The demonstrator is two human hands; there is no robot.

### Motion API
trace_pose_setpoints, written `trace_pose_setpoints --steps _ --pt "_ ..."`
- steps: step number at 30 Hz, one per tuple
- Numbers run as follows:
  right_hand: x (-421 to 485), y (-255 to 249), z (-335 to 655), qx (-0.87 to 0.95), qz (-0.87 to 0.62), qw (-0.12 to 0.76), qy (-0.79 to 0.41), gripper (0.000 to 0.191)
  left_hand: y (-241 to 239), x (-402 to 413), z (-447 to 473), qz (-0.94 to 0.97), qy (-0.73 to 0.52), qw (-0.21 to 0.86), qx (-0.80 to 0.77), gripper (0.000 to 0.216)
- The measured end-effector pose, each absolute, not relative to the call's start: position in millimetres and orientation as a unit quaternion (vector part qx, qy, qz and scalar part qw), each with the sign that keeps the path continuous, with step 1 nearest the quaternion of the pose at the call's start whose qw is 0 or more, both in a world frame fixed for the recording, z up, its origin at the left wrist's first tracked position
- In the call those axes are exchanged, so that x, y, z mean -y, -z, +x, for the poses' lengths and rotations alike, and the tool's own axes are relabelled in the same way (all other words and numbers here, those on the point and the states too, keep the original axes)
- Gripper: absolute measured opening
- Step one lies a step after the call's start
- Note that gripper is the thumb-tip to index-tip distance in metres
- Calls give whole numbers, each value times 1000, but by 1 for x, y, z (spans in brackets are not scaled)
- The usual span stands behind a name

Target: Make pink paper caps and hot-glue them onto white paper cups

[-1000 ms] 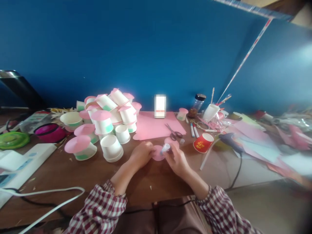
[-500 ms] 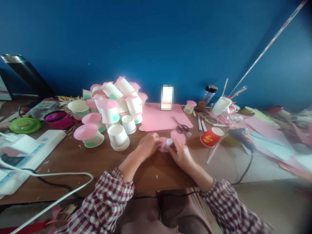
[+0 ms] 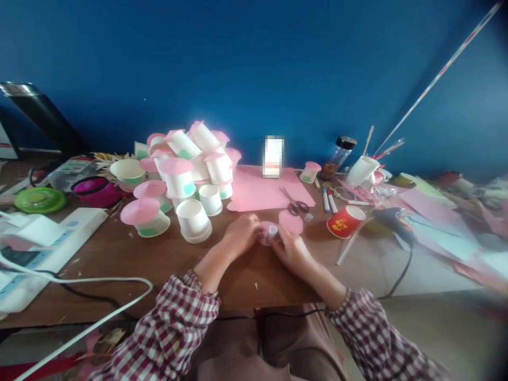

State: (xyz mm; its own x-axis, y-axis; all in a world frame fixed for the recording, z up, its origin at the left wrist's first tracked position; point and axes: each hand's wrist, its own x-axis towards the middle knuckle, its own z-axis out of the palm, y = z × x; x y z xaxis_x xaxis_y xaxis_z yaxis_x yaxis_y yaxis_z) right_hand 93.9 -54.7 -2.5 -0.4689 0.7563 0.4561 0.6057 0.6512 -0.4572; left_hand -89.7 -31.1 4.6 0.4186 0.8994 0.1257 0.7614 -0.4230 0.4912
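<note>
A small pink paper circle lies on the brown table in front of me, pinched at its left edge by my left hand. My right hand is closed around a short whitish glue stick, whose end touches or hovers just over the circle; I cannot tell which. Just beyond my right fingers lies another pink paper circle. A small translucent cap sits near the dark-handled scissors, which rest partly on a large pink sheet.
White paper cups with pink tops are piled at the left. Two stacked white cups stand nearer. To the right are a tipped red cup, markers and a glue gun. A power strip with cables lies far left.
The glue stick in my right hand has shifted slightly left over the pink circle. My left hand stays at the circle's edge. The whole view has moved a little.
</note>
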Motion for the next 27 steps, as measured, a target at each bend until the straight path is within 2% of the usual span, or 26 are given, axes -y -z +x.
trace_pose_setpoints --steps 7,18,24,27 --pt "61 3 98 814 -458 340 -109 8 -7 31 -88 822 -173 180 -512 19" --pt "59 3 96 831 -437 323 -119 8 -5 32 -89 820 -181 180 -512 17" --pt "60 3 99 784 -477 363 -161 12 -4 30 -89 822 -181 179 -510 15" --pt "58 2 97 810 -452 342 -150 13 -4 31 -89 822 -182 180 -508 15"
